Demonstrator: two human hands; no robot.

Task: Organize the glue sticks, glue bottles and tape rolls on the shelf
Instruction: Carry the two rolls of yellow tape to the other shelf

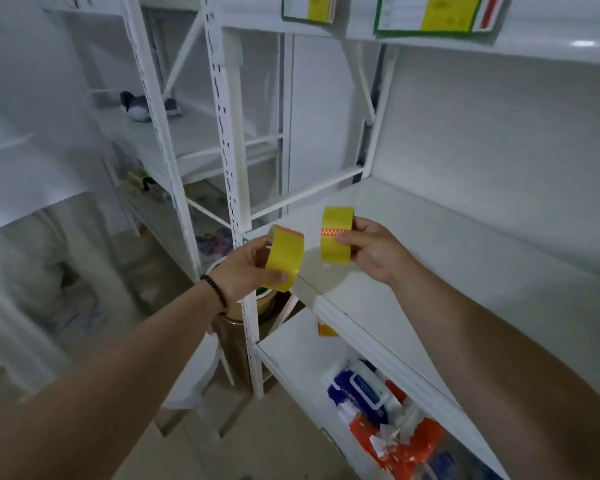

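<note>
My left hand (246,268) grips a yellow tape roll (286,259) just off the front left corner of the white shelf board (465,258). My right hand (371,251) pinches a second yellow tape roll (336,235), held upright above the front left part of that board. The two rolls are a short way apart and do not touch. The board beneath them is bare. No glue sticks or glue bottles show.
A white perforated upright (222,126) stands left of the shelf. Below my left hand sit brownish tape rolls (267,303) on a stool or stand. The lower shelf (291,344) holds blue and orange packets (378,407). Green-framed labels (430,12) hang above. More racks stand at the left.
</note>
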